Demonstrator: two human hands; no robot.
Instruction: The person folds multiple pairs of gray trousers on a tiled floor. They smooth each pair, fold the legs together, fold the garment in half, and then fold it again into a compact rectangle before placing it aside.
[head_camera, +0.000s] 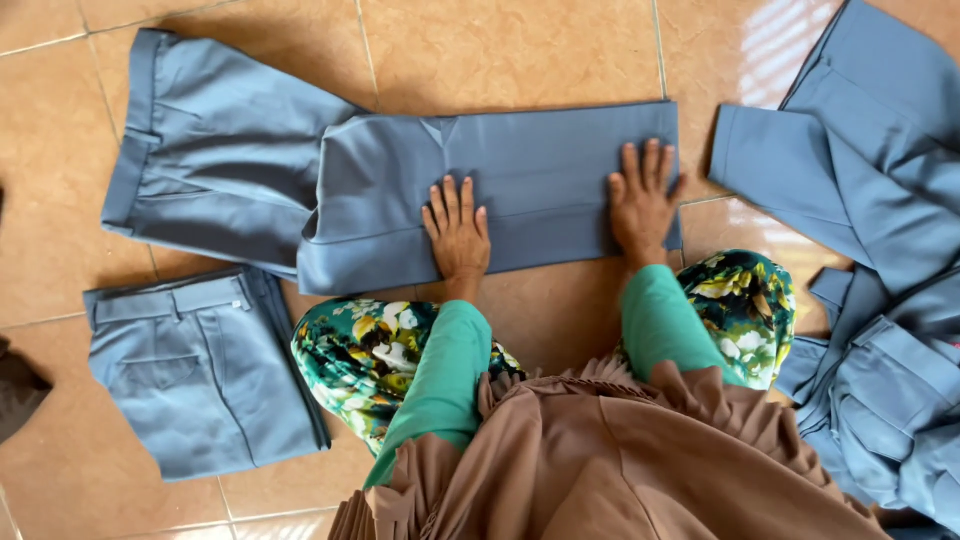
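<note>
two bare hands, left hand (458, 232) and right hand (641, 205), no rings, no watch, no gloves. plain green sleeves (440, 372) down to the wrists, close-fitting, smooth fabric. floral garment (352, 362) underneath and to both sides: dark green ground, white and yellow blossoms, some teal leaves. brown cloth (600, 455) draped over the front, finely pleated or gathered along its upper edge, falling in broad soft folds toward the bottom of the view.
</note>
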